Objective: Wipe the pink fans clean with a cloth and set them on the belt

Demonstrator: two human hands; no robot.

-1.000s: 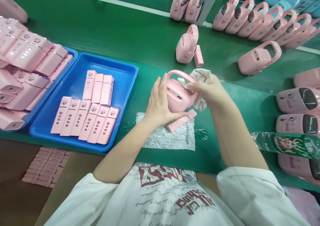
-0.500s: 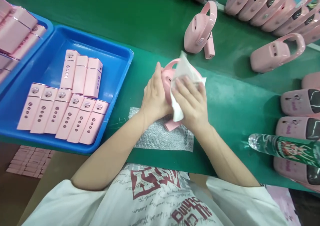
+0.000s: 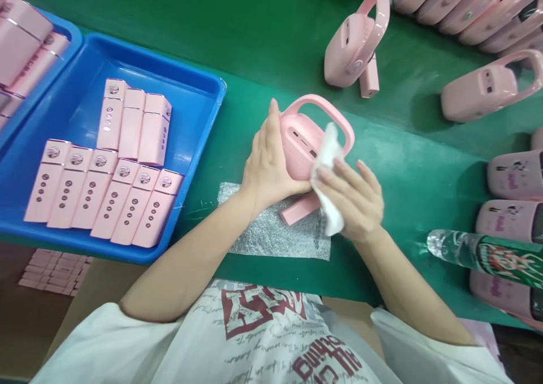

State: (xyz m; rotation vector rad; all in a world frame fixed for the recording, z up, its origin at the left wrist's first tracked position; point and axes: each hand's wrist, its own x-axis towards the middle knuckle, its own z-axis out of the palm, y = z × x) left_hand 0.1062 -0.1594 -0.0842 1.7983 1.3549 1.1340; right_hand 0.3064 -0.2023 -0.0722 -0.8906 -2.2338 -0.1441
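Observation:
A pink portable speaker (image 3: 303,143) with a loop handle stands in front of me, its face with slots and ports turned up. My left hand (image 3: 267,166) grips its left side, thumb passing along the near edge. In my right hand (image 3: 358,203) is a white cloth (image 3: 332,217), pressed against the speaker's right side with the fingers laid over it. Below the speaker a slim pink block (image 3: 299,210) lies partly on a sheet of bubble wrap (image 3: 275,240); its far end is hidden.
Left, a blue tray (image 3: 190,84) holds several pink blocks (image 3: 123,200); another blue tray (image 3: 72,30) adjoins it. Beyond my hands stand a pink speaker (image 3: 345,50) and another speaker (image 3: 475,93). A bottle (image 3: 458,248) lies over printed speakers at right.
My right hand and the cloth have slid right, from the speaker's top to its right side, uncovering the ports and handle. My left hand keeps its hold. The view has shifted slightly.

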